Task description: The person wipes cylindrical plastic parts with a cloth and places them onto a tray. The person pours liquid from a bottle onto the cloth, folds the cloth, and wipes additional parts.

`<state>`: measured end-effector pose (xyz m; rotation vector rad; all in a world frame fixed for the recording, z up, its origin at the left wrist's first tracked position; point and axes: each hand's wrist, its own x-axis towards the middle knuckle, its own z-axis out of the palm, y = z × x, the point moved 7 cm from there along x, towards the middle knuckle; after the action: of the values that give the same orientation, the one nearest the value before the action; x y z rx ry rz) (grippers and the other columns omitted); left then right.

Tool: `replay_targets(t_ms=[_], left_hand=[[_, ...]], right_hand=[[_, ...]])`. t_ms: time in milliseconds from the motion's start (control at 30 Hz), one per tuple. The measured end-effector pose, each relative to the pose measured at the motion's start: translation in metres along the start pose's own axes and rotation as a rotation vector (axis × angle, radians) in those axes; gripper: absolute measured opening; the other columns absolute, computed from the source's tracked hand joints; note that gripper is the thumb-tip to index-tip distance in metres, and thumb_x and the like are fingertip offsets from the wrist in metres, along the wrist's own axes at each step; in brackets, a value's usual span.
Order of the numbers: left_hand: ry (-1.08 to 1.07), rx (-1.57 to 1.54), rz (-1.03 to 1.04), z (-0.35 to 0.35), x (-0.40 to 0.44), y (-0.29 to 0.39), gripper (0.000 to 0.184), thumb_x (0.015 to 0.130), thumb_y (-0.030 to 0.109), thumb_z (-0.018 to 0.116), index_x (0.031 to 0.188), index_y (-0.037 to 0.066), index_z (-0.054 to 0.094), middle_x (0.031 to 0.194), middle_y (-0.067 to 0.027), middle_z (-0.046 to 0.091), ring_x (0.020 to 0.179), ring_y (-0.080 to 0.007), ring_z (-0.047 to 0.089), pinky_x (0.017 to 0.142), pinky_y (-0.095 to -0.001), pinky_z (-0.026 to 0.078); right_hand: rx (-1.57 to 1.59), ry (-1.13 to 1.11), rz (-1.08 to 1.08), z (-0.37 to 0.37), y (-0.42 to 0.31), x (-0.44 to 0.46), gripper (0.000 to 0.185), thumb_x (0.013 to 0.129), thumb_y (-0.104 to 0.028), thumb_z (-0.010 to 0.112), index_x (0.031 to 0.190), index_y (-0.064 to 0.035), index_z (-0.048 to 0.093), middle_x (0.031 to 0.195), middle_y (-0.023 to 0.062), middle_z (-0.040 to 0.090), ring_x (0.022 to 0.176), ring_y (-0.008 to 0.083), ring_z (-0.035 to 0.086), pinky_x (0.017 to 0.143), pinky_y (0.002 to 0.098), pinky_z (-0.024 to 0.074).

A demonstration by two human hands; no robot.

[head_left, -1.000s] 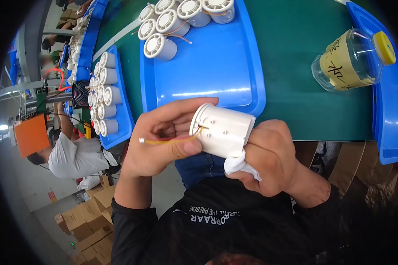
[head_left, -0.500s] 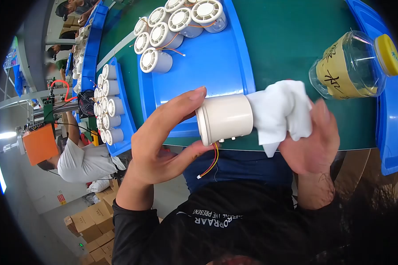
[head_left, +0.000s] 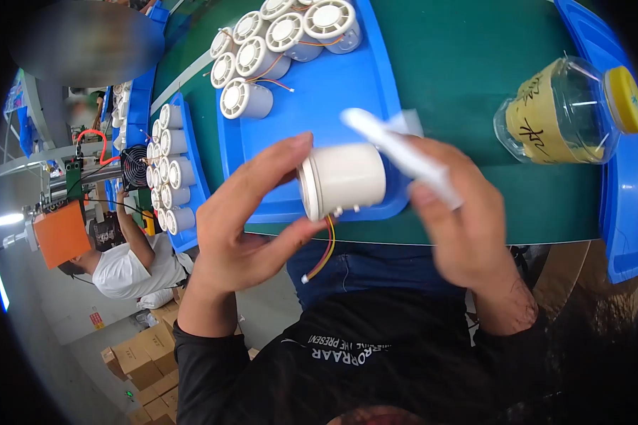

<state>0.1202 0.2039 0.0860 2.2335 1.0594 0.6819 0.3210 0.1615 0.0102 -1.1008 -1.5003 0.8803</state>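
Note:
A white cylindrical part (head_left: 351,177) lies on its side in the air, gripped at its ridged left end between the thumb and fingers of my left hand (head_left: 244,219). A red and yellow wire (head_left: 328,251) with a small white plug hangs from its underside. To its right, my right hand (head_left: 464,212) pinches a white cloth (head_left: 411,156), blurred by motion and apart from the part. Behind them is a blue tray (head_left: 319,106) with several similar white parts (head_left: 244,98) bunched at its far left.
A clear bottle (head_left: 556,117) with a yellow lid stands on the green table (head_left: 461,64) at the right, beside another blue tray (head_left: 627,205). At the left, a smaller blue tray (head_left: 195,152) holds several white parts. Beyond it sit a person (head_left: 131,269) and cardboard boxes (head_left: 145,354).
The cloth came out of the part's open end and is now held higher, at a slant. My left hand turned the part over, then shifted slightly left with it.

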Motion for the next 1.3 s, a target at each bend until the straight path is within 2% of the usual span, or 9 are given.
replay_targets(t_ms=[100, 233, 367, 567, 733, 900, 1000, 1167, 1300], left_hand=[[-0.001, 0.271, 0.086, -0.014, 0.011, -0.007, 0.064, 0.075, 0.004, 0.084, 0.135, -0.001, 0.061, 0.132, -0.0194, 0.065, 0.119, -0.0330, 0.065, 0.099, -0.0412, 0.053], [0.041, 0.654, 0.163, -0.026, 0.044, -0.031, 0.058, 0.079, 0.009, 0.080, 0.134, 0.004, 0.060, 0.126, -0.0175, 0.064, 0.118, -0.0366, 0.060, 0.101, -0.0425, 0.049], [0.094, 0.787, 0.124, -0.024, 0.060, -0.065, 0.051, 0.086, 0.020, 0.077, 0.131, 0.005, 0.061, 0.125, -0.0177, 0.061, 0.119, -0.0365, 0.056, 0.103, -0.0421, 0.046], [0.163, 0.806, -0.060, -0.075, 0.017, -0.073, 0.050, 0.092, 0.031, 0.074, 0.133, 0.005, 0.062, 0.130, -0.0191, 0.060, 0.122, -0.0375, 0.055, 0.104, -0.0441, 0.044], [0.091, 0.963, -0.681, -0.156, -0.110, -0.111, 0.054, 0.096, 0.040, 0.069, 0.135, 0.004, 0.061, 0.118, -0.0207, 0.062, 0.109, -0.0344, 0.061, 0.094, -0.0411, 0.048], [0.159, 0.778, -0.921, -0.182, -0.198, -0.134, 0.066, 0.092, 0.052, 0.071, 0.135, 0.002, 0.060, 0.103, -0.0210, 0.069, 0.095, -0.0332, 0.068, 0.083, -0.0412, 0.053], [0.217, 0.709, -1.016, -0.180, -0.195, -0.133, 0.072, 0.089, 0.058, 0.069, 0.134, 0.003, 0.061, 0.104, -0.0223, 0.071, 0.101, -0.0368, 0.069, 0.089, -0.0417, 0.053], [0.228, 0.852, -0.945, -0.192, -0.214, -0.163, 0.070, 0.090, 0.052, 0.066, 0.140, 0.005, 0.052, 0.140, -0.0235, 0.051, 0.115, -0.0414, 0.065, 0.097, -0.0464, 0.052], [0.238, 0.804, -0.923, -0.203, -0.216, -0.192, 0.064, 0.087, 0.045, 0.068, 0.135, 0.005, 0.057, 0.134, -0.0234, 0.056, 0.115, -0.0409, 0.064, 0.099, -0.0456, 0.051]], right_hand=[[0.552, 0.090, 0.444, -0.009, 0.015, -0.022, 0.043, 0.109, -0.030, 0.049, 0.135, 0.0044, 0.055, 0.119, 0.0111, 0.066, 0.107, 0.0139, 0.062, 0.091, 0.0272, 0.0464], [0.717, 0.109, 0.509, 0.001, 0.011, -0.026, 0.040, 0.108, -0.030, 0.052, 0.130, 0.0028, 0.056, 0.104, 0.0034, 0.066, 0.088, 0.0052, 0.056, 0.075, 0.0217, 0.0429], [0.840, -0.109, 0.519, 0.013, -0.031, -0.017, 0.035, 0.107, -0.029, 0.054, 0.124, 0.0014, 0.059, 0.097, 0.0021, 0.067, 0.081, 0.0040, 0.057, 0.071, 0.0213, 0.0444], [0.826, -0.457, 0.531, 0.035, -0.082, -0.009, 0.033, 0.106, -0.029, 0.056, 0.116, 0.0012, 0.062, 0.092, 0.0031, 0.068, 0.079, 0.0058, 0.060, 0.069, 0.0224, 0.0465], [0.780, -0.580, 0.590, 0.057, -0.090, -0.012, 0.032, 0.105, -0.029, 0.058, 0.110, 0.0009, 0.065, 0.088, 0.0038, 0.069, 0.077, 0.0072, 0.062, 0.067, 0.0233, 0.0482], [0.725, -0.589, 0.691, 0.127, -0.016, -0.051, 0.029, 0.109, -0.029, 0.051, 0.105, -0.0040, 0.065, 0.086, -0.0008, 0.067, 0.074, 0.0050, 0.061, 0.064, 0.0221, 0.0477], [0.721, -0.656, 0.770, 0.156, -0.003, -0.084, 0.033, 0.110, -0.032, 0.049, 0.111, -0.0027, 0.064, 0.093, 0.0012, 0.067, 0.085, 0.0057, 0.061, 0.076, 0.0237, 0.0489], [0.513, -0.701, 0.778, 0.176, 0.005, -0.123, 0.034, 0.111, -0.033, 0.047, 0.109, -0.0034, 0.064, 0.094, 0.0001, 0.066, 0.088, 0.0067, 0.058, 0.081, 0.0258, 0.0475], [0.464, -0.658, 0.753, 0.181, 0.003, -0.127, 0.034, 0.111, -0.033, 0.047, 0.106, -0.0035, 0.064, 0.093, 0.0000, 0.066, 0.087, 0.0066, 0.058, 0.080, 0.0263, 0.0471]])
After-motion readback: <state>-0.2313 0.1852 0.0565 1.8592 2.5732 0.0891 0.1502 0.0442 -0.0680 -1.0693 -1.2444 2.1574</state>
